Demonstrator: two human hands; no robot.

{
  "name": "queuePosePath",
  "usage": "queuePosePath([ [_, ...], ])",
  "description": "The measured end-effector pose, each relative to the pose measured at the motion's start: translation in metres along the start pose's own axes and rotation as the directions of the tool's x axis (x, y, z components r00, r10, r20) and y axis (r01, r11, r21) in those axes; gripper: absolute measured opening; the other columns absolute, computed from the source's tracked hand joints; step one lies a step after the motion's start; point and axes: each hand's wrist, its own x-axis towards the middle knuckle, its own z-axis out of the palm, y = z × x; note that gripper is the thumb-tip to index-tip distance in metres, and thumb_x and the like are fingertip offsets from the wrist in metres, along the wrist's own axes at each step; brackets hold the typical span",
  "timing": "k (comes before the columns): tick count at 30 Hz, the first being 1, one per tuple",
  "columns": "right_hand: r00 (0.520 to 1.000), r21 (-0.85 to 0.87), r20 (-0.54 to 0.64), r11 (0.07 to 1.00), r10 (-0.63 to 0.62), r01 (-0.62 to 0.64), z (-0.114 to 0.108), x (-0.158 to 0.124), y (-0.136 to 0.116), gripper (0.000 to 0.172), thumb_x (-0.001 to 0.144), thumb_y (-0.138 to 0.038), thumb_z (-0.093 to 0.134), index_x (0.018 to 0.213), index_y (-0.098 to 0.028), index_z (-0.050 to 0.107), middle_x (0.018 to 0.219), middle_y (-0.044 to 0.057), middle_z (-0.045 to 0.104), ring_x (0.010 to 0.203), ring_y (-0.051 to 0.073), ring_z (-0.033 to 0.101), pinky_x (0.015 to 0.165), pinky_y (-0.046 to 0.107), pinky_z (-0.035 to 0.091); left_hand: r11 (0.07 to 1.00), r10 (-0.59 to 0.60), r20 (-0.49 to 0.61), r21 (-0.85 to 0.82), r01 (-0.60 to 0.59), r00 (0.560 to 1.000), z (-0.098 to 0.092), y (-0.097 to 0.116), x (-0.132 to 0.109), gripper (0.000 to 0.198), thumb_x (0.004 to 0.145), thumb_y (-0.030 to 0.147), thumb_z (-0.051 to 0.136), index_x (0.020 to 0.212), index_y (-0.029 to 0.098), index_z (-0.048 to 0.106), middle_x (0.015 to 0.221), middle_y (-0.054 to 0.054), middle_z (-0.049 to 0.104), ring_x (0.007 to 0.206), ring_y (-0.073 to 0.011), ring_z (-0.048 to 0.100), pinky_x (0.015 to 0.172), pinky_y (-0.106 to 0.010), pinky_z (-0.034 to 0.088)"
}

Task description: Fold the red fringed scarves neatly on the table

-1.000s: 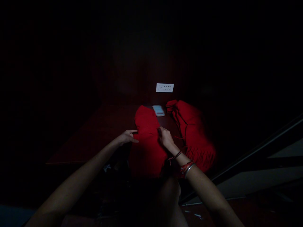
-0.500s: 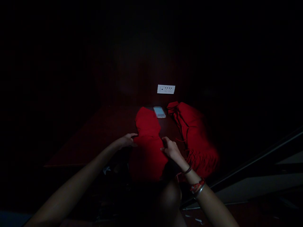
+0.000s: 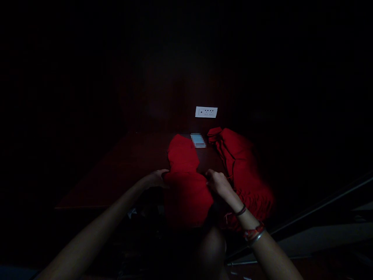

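A red garment with a hood-like top lies spread over the dark table, its lower part hanging past the front edge. My left hand is closed on its left edge, just below the narrow neck. On the opposite side my right hand pinches the right shoulder edge between thumb and fingers. The lower end of the garment fades into shadow. More red cloth, bunched and gathered at its lower end, lies to the right of my right hand.
Behind the garment, a phone-like blurred item lies on the dark table. A white socket plate is on the wall. My knee shows below the table edge. Most surroundings are too dark to make out.
My right hand has moved outward to the right, its fingers now closed on the edge. The garment's shoulder part is spread wider. The view has shifted slightly.
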Motion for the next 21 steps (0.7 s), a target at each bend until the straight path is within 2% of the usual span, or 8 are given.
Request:
queuePosePath([
  [3, 0.997, -0.002, 0.079, 1.0, 0.007, -0.007, -0.001, 0.002, -0.002, 0.037, 0.064, -0.01, 0.05, 0.1, -0.018, 0.046, 0.081, 0.005, 0.06, 0.069, 0.013, 0.055, 0.055, 0.02, 0.031, 0.998, -0.027, 0.037, -0.05, 0.028, 0.999, -0.001, 0.002, -0.003, 0.08, 0.042, 0.012, 0.067, 0.117, 0.016, 0.04, 0.07, 0.004, 0.058, 0.065, -0.0119, 0.053, 0.056, -0.019, 0.041],
  [6, 0.982, -0.027, 0.191, 1.0, 0.004, 0.001, -0.001, 0.0, -0.004, 0.037, 0.066, -0.01, 0.048, 0.102, -0.019, 0.044, 0.086, 0.005, 0.06, 0.073, 0.014, 0.055, 0.058, 0.02, 0.032, 0.988, -0.06, 0.097, -0.133, 0.073, 0.993, -0.003, 0.006, -0.005, 0.08, 0.045, 0.009, 0.065, 0.12, 0.015, 0.036, 0.063, 0.006, 0.057, 0.062, -0.0117, 0.054, 0.058, -0.02, 0.042],
  [9, 0.981, -0.098, 0.192, 0.995, 0.03, -0.012, -0.004, 0.0, -0.005, 0.039, 0.069, -0.01, 0.047, 0.106, -0.018, 0.042, 0.09, 0.008, 0.059, 0.079, 0.015, 0.055, 0.062, 0.021, 0.032, 0.974, -0.085, 0.136, -0.199, 0.111, 0.987, -0.005, 0.008, -0.007, 0.081, 0.046, 0.006, 0.062, 0.122, 0.013, 0.033, 0.056, 0.008, 0.056, 0.059, -0.0116, 0.055, 0.058, -0.021, 0.042],
  [12, 0.979, -0.142, 0.197, 0.989, 0.06, -0.032, -0.008, 0.002, -0.004, 0.041, 0.069, -0.011, 0.048, 0.109, -0.018, 0.04, 0.093, 0.009, 0.059, 0.084, 0.017, 0.055, 0.065, 0.022, 0.033, 0.976, -0.074, 0.135, -0.194, 0.1, 0.988, -0.006, 0.005, -0.008, 0.084, 0.046, 0.006, 0.062, 0.123, 0.013, 0.031, 0.054, 0.008, 0.055, 0.058, -0.012, 0.055, 0.058, -0.021, 0.042],
  [15, 0.97, -0.122, 0.24, 0.992, 0.048, -0.019, -0.007, 0.004, -0.005, 0.042, 0.069, -0.013, 0.049, 0.11, -0.02, 0.041, 0.095, 0.007, 0.058, 0.086, 0.017, 0.054, 0.068, 0.022, 0.034, 0.98, -0.023, 0.183, -0.188, 0.058, 0.983, -0.007, 0.002, -0.009, 0.087, 0.046, 0.011, 0.065, 0.125, 0.014, 0.028, 0.059, 0.006, 0.058, 0.062, -0.0133, 0.056, 0.058, -0.022, 0.042],
  [17, 0.964, -0.087, 0.266, 0.996, 0.0, 0.024, -0.003, 0.005, -0.009, 0.042, 0.068, -0.014, 0.05, 0.109, -0.019, 0.042, 0.099, 0.007, 0.056, 0.089, 0.017, 0.053, 0.071, 0.023, 0.035, 0.982, -0.024, 0.228, -0.177, 0.065, 0.973, -0.006, 0.004, -0.009, 0.088, 0.05, 0.021, 0.067, 0.127, 0.017, 0.024, 0.069, 0.002, 0.061, 0.065, -0.0146, 0.058, 0.058, -0.022, 0.042],
  [19, 0.977, -0.075, 0.211, 0.996, -0.038, 0.055, 0.004, 0.006, -0.013, 0.042, 0.069, -0.015, 0.05, 0.111, -0.017, 0.043, 0.108, 0.009, 0.05, 0.095, 0.018, 0.049, 0.075, 0.023, 0.035, 0.993, -0.051, 0.181, -0.098, 0.069, 0.982, -0.003, 0.008, -0.008, 0.081, 0.058, 0.034, 0.062, 0.127, 0.017, 0.024, 0.083, -0.003, 0.061, 0.068, -0.0155, 0.058, 0.057, -0.023, 0.042],
  [21, 0.995, -0.093, 0.092, 0.994, -0.044, 0.053, 0.011, 0.009, -0.018, 0.04, 0.074, -0.02, 0.046, 0.114, -0.015, 0.042, 0.112, 0.012, 0.045, 0.1, 0.018, 0.045, 0.079, 0.024, 0.034, 0.995, -0.035, 0.028, 0.095, 0.032, 0.999, 0.002, 0.012, -0.006, 0.067, 0.066, 0.04, 0.054, 0.124, 0.016, 0.031, 0.094, -0.007, 0.059, 0.074, -0.0165, 0.058, 0.06, -0.023, 0.041],
])
